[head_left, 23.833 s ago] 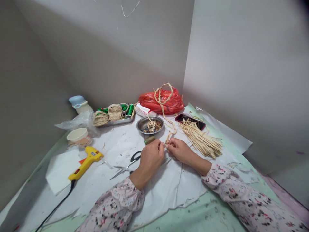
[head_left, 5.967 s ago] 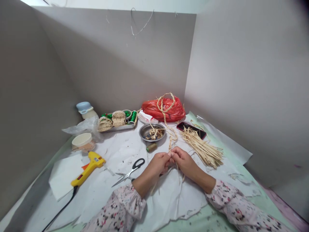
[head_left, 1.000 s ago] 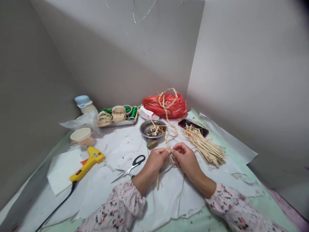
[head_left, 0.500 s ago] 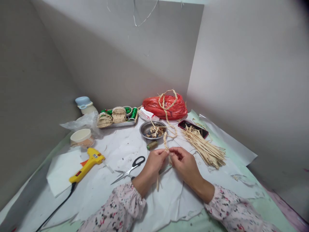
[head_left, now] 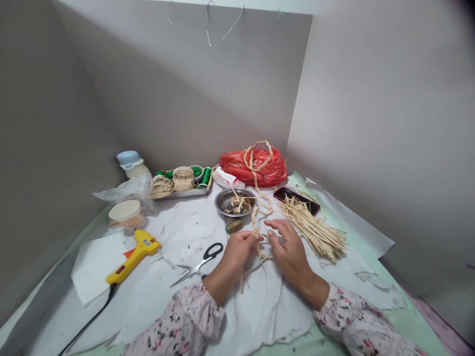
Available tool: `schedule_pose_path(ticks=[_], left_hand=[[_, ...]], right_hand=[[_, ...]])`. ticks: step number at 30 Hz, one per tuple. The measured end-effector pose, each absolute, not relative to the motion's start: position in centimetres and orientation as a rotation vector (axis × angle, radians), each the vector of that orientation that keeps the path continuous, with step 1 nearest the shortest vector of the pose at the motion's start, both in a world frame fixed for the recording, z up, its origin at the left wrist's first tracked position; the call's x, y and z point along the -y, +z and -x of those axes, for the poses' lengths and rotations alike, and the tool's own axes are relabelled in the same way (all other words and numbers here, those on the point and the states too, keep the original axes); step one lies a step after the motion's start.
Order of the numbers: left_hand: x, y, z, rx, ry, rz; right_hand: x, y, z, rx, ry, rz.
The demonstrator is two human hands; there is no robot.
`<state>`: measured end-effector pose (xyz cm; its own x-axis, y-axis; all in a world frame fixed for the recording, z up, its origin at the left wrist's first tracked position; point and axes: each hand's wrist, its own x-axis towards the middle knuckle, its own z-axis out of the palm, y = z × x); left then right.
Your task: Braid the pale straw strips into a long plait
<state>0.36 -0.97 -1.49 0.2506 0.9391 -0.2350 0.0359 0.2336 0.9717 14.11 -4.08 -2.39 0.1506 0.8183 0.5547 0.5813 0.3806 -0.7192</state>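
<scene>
A pale straw braid [head_left: 254, 217] runs from the top of the red plastic bag [head_left: 237, 165] down past a metal bowl to my hands. Between thumb and fingertips, my left hand [head_left: 239, 252] pinches the braid near its working end. Loose strands [head_left: 262, 257] hang below the pinch and spread over the paper. My right hand [head_left: 287, 247] is just to the right, its thumb and index finger apart, close to the strands; its other fingers curl and are partly hidden. A bundle of straw strips [head_left: 315, 230] lies beyond my right hand, against a dark phone [head_left: 297, 199].
Scissors [head_left: 202, 262] and a yellow glue gun [head_left: 133, 257] with a cord lie at left. Behind stand the metal bowl [head_left: 218, 202] of scraps, a thread spool [head_left: 233, 226], a tray [head_left: 181, 194] with woven pieces and green thread, a plastic cup [head_left: 125, 211] and a bottle [head_left: 132, 165].
My right hand has let go of the braid, moved slightly right, and parted its thumb and index finger. The strands below have fanned out. My left hand keeps its pinch.
</scene>
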Motion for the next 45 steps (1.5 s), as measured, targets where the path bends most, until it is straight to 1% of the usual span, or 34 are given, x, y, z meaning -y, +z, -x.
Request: schedule_pose_path(ticks=[5,14,20,23,28,36,45], left_hand=[[1.1,-1.3,-0.4,-1.029,0.819,-1.137],[0.9,-1.6,-0.6,-1.050,0.762,-1.161],[1.3,-0.8,-0.6,-1.046,0.733,-1.167],[1.0,-1.4,-0.7,-1.073,0.743,-1.204],[0.5,-3.0,-0.8,-1.131,0.799,-1.311],[1.0,-2.6,-0.3,-1.256,0.791,-1.623],[1.7,-1.6,-0.4,-1.317,0.698,-1.949]], right_hand=[[3.6,-2.6,-13.9,1.680,0.523,1.330],[3.8,-2.2,-13.9,1.533,0.746,1.333],[3.2,-2.5,-14.5,1.452,0.995,1.281],[3.0,-2.6,-14.7,1.436,1.029,1.263],[3.0,-2.7,-14.8,1.439,1.022,1.259],[3.2,-2.6,-14.9,1.559,0.961,1.275],[3.9,-3.0,-14.3,1.780,0.376,1.462]])
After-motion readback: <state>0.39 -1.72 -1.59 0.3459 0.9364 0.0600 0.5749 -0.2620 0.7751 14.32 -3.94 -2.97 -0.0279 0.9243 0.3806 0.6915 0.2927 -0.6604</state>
